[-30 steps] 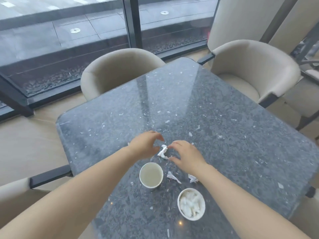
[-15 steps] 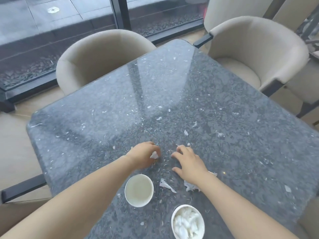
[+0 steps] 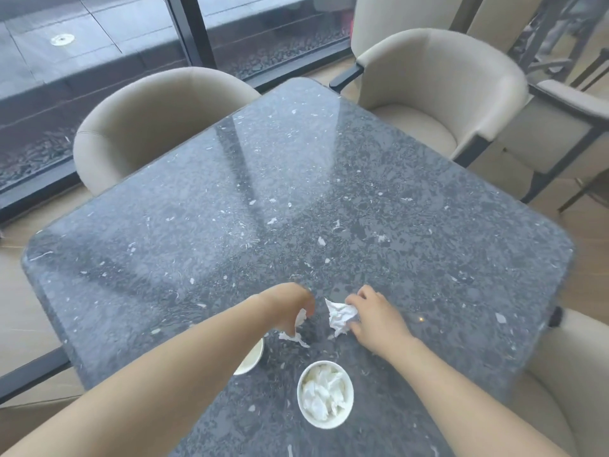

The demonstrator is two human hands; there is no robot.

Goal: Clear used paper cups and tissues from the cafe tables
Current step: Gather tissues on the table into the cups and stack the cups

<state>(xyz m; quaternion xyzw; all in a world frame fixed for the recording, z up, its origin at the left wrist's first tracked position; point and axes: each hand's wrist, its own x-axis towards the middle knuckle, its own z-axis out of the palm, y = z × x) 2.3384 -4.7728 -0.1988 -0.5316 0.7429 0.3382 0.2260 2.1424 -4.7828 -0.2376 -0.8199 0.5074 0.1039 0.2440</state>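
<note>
Both forearms reach over the grey table (image 3: 197, 225); the left hand (image 3: 284, 305) hangs palm-down, fingers curled round a small tissue scrap (image 3: 301, 316). The right hand (image 3: 375, 319) pinches a crumpled tissue (image 3: 341, 316) beside it (a tissue-filled paper cup (image 3: 325, 394) stands nearer the person)

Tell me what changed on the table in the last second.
The left hand took the small scrap and drew back toward the loose strip. The right hand picked up the crumpled tissue that lay by its wrist. The filled cup, the other cup and the strip stayed put.
</note>
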